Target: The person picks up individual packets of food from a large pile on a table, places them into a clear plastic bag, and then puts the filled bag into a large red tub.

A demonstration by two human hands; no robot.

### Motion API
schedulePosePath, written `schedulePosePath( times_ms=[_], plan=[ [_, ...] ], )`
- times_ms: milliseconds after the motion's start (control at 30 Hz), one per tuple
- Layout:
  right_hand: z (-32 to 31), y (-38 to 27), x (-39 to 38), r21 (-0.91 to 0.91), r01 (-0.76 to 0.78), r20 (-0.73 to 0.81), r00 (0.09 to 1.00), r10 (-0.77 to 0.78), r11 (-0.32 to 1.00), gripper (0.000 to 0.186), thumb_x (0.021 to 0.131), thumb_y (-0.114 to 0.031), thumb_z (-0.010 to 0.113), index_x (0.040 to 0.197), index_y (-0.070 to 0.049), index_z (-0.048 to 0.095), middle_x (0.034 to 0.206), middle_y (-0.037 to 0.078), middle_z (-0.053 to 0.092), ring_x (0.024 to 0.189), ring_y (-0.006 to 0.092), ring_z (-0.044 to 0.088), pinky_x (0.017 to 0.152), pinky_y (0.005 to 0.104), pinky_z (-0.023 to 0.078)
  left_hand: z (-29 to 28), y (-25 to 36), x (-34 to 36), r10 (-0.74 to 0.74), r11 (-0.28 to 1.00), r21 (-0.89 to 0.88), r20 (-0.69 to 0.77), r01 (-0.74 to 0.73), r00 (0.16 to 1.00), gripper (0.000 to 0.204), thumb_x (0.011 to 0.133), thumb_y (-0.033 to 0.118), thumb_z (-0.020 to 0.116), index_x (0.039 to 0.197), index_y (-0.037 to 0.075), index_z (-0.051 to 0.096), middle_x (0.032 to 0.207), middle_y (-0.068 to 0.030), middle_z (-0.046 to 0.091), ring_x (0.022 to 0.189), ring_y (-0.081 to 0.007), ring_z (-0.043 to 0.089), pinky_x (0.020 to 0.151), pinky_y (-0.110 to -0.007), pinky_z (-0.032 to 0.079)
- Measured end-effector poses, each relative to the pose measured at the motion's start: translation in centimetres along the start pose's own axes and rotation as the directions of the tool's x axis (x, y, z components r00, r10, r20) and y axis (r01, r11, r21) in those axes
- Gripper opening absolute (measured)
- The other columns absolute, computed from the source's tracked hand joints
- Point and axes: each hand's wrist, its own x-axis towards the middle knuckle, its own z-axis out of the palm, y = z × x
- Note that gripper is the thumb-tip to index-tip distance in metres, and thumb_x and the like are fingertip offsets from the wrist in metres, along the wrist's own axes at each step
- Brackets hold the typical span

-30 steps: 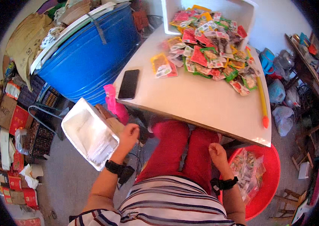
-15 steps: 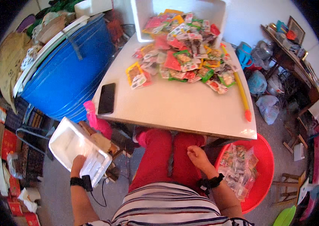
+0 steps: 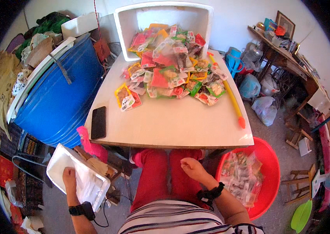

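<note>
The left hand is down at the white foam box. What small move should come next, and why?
I'd probably have the left hand pinch one piece of the clear plastic and lift it: the hand is right beside that plastic in the white foam box, while the right hand, above the red trousers, seems to hold nothing.

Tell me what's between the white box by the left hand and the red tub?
In the head view, the person's legs in red trousers are between the white box and the red tub. The right hand shows there too, over one leg.
</note>
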Motion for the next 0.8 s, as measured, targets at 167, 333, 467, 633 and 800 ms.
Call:
schedulePosePath(
  times_ms=[167, 333, 467, 633, 800],
  plan=[
    [-1.4, -4.7, 4.2, -0.009, 0.063, 0.027, 0.998, -0.063, 0.998, 0.018, 0.076, -0.013, 0.047, 0.088, -0.001, 0.051, 0.086, 0.015, 0.053, 0.081, 0.0318, 0.050, 0.071, 0.0352, 0.041, 5.8, 10.7, 1.4, 0.257, 0.930, -0.280, 0.030, -0.238, 0.966, 0.006, 0.073, 0.006, 0.048, 0.070, 0.001, 0.048, 0.061, -0.0056, 0.044, 0.061, -0.0121, 0.044, 0.055, -0.024, 0.037],
    [-1.7, -5.9, 9.6, 0.146, 0.095, -0.134, 0.988, -0.075, 0.985, 0.019, 0.074, -0.015, 0.049, 0.087, 0.000, 0.050, 0.079, 0.012, 0.054, 0.073, 0.0232, 0.052, 0.067, 0.0302, 0.041, 15.7, 19.8, 2.1, 0.451, 0.877, -0.270, 0.184, -0.397, 0.873, 0.010, 0.072, 0.010, 0.048, 0.070, 0.000, 0.048, 0.063, -0.0113, 0.047, 0.060, -0.0194, 0.047, 0.056, -0.029, 0.039],
    [0.2, -3.7, 13.5, 0.297, 0.065, -0.191, 0.982, -0.007, 0.953, 0.017, 0.072, -0.009, 0.052, 0.087, -0.001, 0.050, 0.077, 0.003, 0.052, 0.074, 0.0098, 0.047, 0.066, 0.0235, 0.040, 22.0, 23.7, 1.3, 0.419, 0.881, -0.355, 0.283, -0.311, 0.863, 0.015, 0.072, 0.016, 0.049, 0.072, 0.001, 0.050, 0.066, -0.0149, 0.052, 0.062, -0.0227, 0.052, 0.057, -0.032, 0.040],
    [2.3, -2.0, 16.1, 0.231, -0.005, -0.204, 0.977, 0.053, 0.973, 0.020, 0.070, -0.011, 0.051, 0.087, -0.001, 0.051, 0.075, 0.010, 0.054, 0.072, 0.0161, 0.052, 0.065, 0.0275, 0.042, 26.2, 24.5, 0.3, 0.320, 0.901, -0.410, 0.400, -0.145, 0.859, 0.018, 0.072, 0.019, 0.050, 0.075, 0.001, 0.053, 0.069, -0.0137, 0.055, 0.064, -0.0225, 0.053, 0.061, -0.030, 0.042],
    [2.4, -2.6, 16.4, 0.209, -0.030, -0.184, 0.980, 0.070, 0.977, 0.018, 0.071, -0.011, 0.048, 0.085, -0.001, 0.051, 0.081, 0.011, 0.054, 0.072, 0.0214, 0.053, 0.066, 0.0297, 0.042, 26.6, 23.3, 0.3, 0.375, 0.840, -0.536, 0.460, -0.085, 0.805, 0.022, 0.076, 0.022, 0.050, 0.081, 0.001, 0.055, 0.072, -0.0097, 0.057, 0.066, -0.0173, 0.053, 0.062, -0.027, 0.042]
  ],
)
